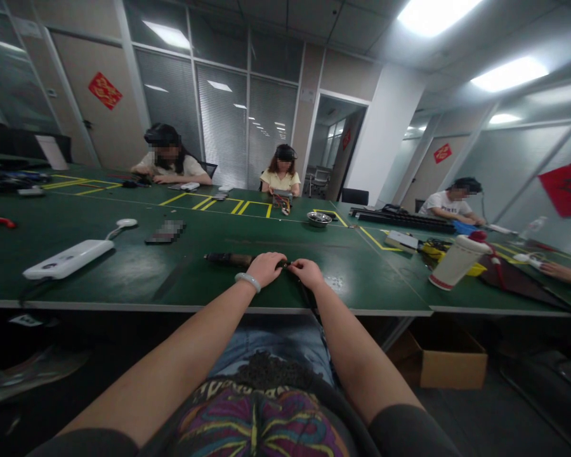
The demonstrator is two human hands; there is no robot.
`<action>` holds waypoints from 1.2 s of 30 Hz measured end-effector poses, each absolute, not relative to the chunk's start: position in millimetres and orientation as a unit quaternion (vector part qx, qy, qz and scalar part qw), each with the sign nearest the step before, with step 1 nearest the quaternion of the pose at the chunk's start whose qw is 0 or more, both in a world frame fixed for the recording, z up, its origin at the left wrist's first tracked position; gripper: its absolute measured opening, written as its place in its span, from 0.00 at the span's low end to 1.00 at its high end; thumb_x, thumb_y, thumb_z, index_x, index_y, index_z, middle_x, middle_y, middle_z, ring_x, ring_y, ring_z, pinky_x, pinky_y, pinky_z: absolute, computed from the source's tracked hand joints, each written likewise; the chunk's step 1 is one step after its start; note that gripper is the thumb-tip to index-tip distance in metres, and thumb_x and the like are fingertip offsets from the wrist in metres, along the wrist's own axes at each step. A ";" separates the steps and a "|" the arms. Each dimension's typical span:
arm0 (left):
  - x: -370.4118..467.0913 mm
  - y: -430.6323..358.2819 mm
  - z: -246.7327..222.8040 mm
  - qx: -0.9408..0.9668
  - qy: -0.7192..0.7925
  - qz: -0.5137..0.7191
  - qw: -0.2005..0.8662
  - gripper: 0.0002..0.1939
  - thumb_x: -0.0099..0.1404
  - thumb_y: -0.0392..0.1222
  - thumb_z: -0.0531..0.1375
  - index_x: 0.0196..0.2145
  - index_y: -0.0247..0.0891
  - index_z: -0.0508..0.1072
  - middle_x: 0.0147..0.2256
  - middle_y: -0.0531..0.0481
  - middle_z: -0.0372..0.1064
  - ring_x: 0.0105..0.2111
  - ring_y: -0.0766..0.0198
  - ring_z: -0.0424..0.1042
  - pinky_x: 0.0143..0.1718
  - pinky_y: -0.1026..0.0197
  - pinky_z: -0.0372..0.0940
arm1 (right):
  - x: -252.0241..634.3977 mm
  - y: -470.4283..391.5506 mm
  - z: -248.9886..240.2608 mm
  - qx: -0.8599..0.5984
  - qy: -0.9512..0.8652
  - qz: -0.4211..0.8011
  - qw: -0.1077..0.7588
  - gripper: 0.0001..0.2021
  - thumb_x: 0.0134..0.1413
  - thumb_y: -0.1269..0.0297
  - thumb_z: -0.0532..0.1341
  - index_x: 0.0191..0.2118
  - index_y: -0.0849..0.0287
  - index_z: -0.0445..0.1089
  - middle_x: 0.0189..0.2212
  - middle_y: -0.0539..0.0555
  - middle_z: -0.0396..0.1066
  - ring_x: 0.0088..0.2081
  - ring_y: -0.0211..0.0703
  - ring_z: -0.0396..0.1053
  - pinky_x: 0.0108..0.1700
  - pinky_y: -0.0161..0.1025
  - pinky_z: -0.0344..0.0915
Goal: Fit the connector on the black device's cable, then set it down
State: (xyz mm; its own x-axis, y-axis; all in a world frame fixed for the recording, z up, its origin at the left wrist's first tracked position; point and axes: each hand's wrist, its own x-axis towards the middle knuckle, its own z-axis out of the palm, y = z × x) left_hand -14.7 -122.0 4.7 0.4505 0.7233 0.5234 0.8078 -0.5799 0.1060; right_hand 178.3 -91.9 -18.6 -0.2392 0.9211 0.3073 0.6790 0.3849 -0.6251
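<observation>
A dark, rod-shaped tool (228, 258) lies on the green table (209, 285), its narrow tip pointing left. My left hand (265, 269), with a pale bracelet at the wrist, is wrapped round the tool's right end. Close beside it, my right hand (307, 274) pinches a thin black cable (306, 296) near that end. The cable runs down toward the table's front edge. The fingertips of both hands nearly meet, and the small part between them is too small to make out.
A white power strip (71, 259) and a dark phone-like object (165, 232) lie left. A metal bowl (319, 219) stands beyond my hands. At the right are a white tumbler (458, 261) and another person's hand (559, 271). Three people sit across the table; a cardboard box (452, 368) is below.
</observation>
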 end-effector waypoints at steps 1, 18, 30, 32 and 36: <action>-14.7 -122.1 4.7 -0.847 -0.452 -0.267 0.079 0.14 0.62 0.37 0.57 0.46 0.41 0.69 0.44 0.47 0.71 0.45 0.58 0.68 0.49 0.56 0.61 | 178.4 -91.5 -18.9 -0.523 -0.765 0.185 0.327 0.11 0.52 0.54 0.62 0.32 0.55 0.75 0.28 0.49 0.73 0.30 0.38 0.68 0.32 0.32 0.59; -15.9 -117.1 4.1 -0.850 -0.453 -0.260 0.074 0.08 0.61 0.38 0.56 0.39 0.43 0.71 0.41 0.50 0.71 0.42 0.58 0.68 0.46 0.57 0.61 | 178.2 -87.2 -18.9 -0.514 -0.772 0.184 0.327 0.10 0.52 0.55 0.62 0.32 0.56 0.76 0.28 0.49 0.74 0.30 0.37 0.68 0.33 0.31 0.60; -17.3 -116.3 3.1 -0.850 -0.449 -0.266 0.074 0.09 0.61 0.38 0.57 0.41 0.43 0.71 0.41 0.50 0.71 0.42 0.58 0.68 0.45 0.56 0.61 | 179.3 -87.8 -17.6 -0.508 -0.773 0.187 0.329 0.11 0.52 0.54 0.62 0.31 0.56 0.75 0.28 0.49 0.73 0.30 0.38 0.68 0.32 0.32 0.58; -17.1 -116.2 2.9 -0.848 -0.452 -0.268 0.074 0.11 0.61 0.38 0.57 0.43 0.42 0.70 0.42 0.49 0.71 0.42 0.57 0.68 0.45 0.56 0.61 | 179.3 -87.7 -17.6 -0.509 -0.773 0.190 0.329 0.12 0.52 0.54 0.62 0.31 0.56 0.75 0.27 0.49 0.73 0.29 0.38 0.68 0.31 0.32 0.58; -17.2 -115.9 2.3 -0.848 -0.453 -0.265 0.072 0.09 0.62 0.38 0.57 0.41 0.42 0.71 0.41 0.49 0.71 0.42 0.58 0.68 0.46 0.56 0.61 | 179.4 -87.4 -18.3 -0.506 -0.772 0.198 0.330 0.11 0.52 0.54 0.62 0.31 0.56 0.75 0.28 0.49 0.73 0.29 0.37 0.68 0.31 0.32 0.58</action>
State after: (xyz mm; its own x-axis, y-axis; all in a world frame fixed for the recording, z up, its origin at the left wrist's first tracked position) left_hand -17.2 -115.9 2.3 0.4485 0.7308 0.5146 0.8069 -0.5787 0.1184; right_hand 179.4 -87.4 -18.3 -0.2708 0.9116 0.3094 0.6502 0.4102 -0.6396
